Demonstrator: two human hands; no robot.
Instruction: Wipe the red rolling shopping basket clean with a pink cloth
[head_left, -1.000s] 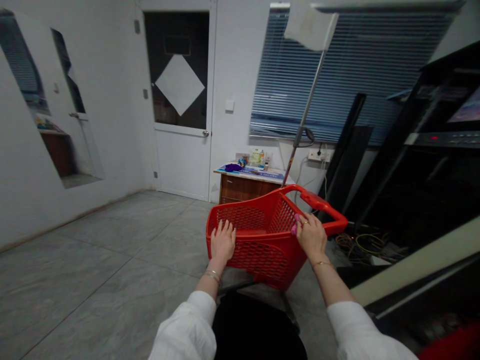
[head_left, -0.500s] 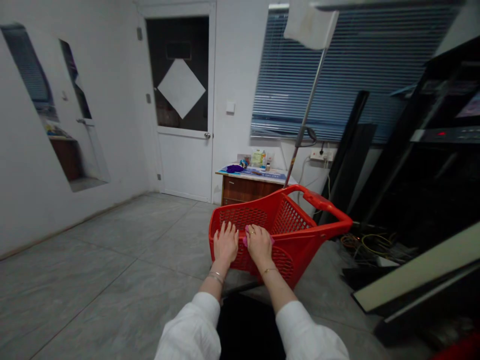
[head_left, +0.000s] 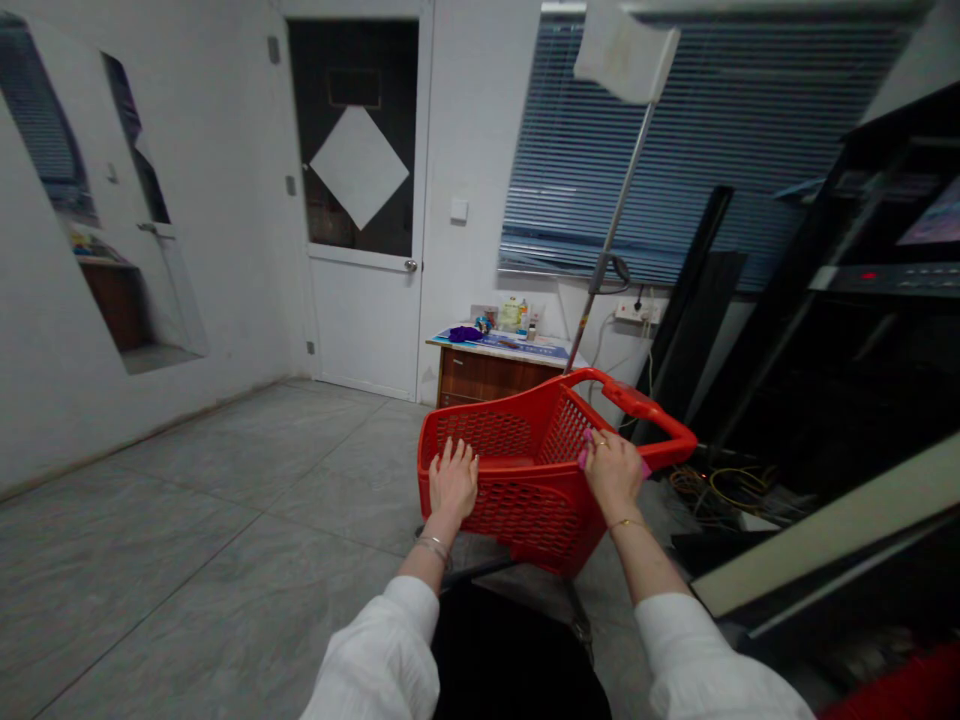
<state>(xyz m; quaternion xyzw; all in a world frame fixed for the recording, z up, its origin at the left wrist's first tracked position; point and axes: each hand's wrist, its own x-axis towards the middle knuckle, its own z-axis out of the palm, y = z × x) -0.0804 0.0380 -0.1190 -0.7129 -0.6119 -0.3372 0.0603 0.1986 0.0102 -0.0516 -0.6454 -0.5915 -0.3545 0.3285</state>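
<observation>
A red plastic basket [head_left: 525, 500] with a mesh wall and a thick red handle [head_left: 637, 405] stands in front of me above the floor. My left hand [head_left: 452, 480] lies over its near-left rim, fingers stretched out and together. My right hand [head_left: 615, 472] rests on the near-right rim, fingers curled over a small pink cloth [head_left: 585, 455] pressed against the rim. Both arms wear white sleeves.
A low wooden cabinet [head_left: 487, 375] with small items stands behind the basket under a blue blind. A mop pole [head_left: 611, 235] leans beside it. Black equipment [head_left: 862, 330] and cables [head_left: 720, 490] fill the right. A white door [head_left: 364, 215] is at the back; grey tiled floor [head_left: 187, 530] spreads left.
My right hand with the pink cloth slid from the near-right rim to the middle beside my left hand, then back out to the right rim. My left hand stayed on the rim.
</observation>
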